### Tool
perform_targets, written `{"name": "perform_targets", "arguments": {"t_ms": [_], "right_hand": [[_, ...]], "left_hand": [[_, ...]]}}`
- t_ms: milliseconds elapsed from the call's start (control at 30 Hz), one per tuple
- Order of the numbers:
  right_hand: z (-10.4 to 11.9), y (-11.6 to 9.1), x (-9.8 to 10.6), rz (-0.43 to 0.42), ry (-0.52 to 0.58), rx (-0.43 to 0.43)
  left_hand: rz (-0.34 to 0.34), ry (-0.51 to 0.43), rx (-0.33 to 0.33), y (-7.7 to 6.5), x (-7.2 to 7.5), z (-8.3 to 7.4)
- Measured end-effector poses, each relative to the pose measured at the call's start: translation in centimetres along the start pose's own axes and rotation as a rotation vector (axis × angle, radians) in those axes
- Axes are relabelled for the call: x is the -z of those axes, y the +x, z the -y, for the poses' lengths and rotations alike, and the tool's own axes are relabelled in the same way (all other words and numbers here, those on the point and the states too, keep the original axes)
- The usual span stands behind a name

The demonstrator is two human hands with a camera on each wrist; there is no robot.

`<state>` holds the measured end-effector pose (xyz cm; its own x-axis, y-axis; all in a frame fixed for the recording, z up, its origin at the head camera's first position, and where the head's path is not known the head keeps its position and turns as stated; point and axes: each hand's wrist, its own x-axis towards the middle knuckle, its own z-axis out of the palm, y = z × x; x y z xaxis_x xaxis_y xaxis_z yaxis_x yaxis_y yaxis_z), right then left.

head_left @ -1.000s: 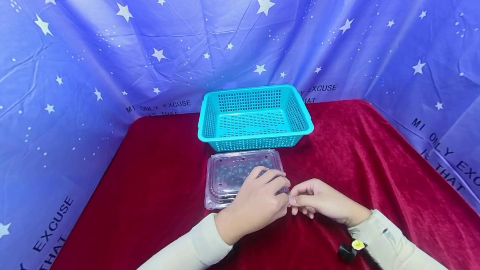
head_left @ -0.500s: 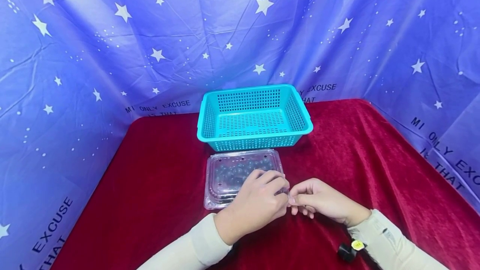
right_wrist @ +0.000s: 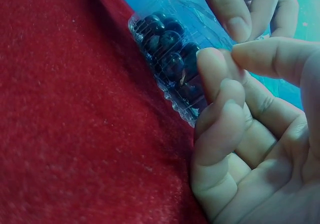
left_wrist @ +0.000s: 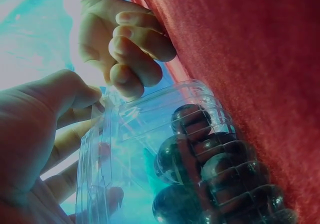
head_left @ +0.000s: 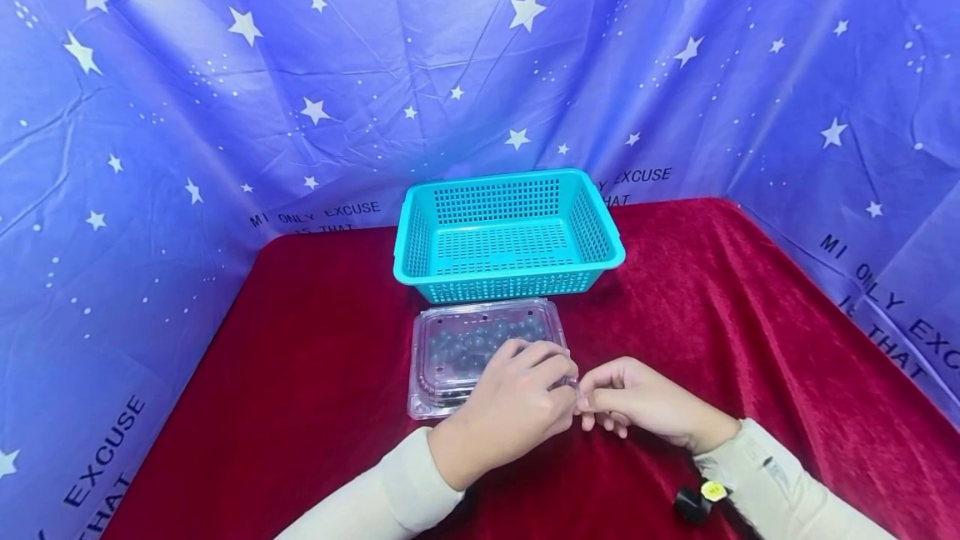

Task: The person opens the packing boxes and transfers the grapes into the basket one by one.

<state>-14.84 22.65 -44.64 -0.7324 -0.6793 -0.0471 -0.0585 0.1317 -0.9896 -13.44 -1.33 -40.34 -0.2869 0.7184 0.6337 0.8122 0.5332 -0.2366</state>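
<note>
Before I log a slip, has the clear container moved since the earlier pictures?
No: against the teal basket behind it, the clear container shows no visible shift.

head view | clear container: partly behind left hand | sleeves: cut by bottom edge

Cloth: deep red velvet, creased at right.
Basket: turquoise plastic, walls latticed, upright at the cloth's far side.
Backdrop: blue-violet fabric, printed with white stars, hangs in folds.
Lettering: black capitals, "EXCUSE" repeated, low on the backdrop.
</note>
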Motion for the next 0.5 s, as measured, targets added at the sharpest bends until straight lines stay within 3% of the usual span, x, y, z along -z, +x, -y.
{"name": "perform_targets", "arguments": {"t_ms": [500], "right_hand": [[0.48,-0.17,-0.31,-0.009,0.017,0.004]], "left_hand": [[-0.015,-0.002,-0.011,0.08,0.10,0.24]]}}
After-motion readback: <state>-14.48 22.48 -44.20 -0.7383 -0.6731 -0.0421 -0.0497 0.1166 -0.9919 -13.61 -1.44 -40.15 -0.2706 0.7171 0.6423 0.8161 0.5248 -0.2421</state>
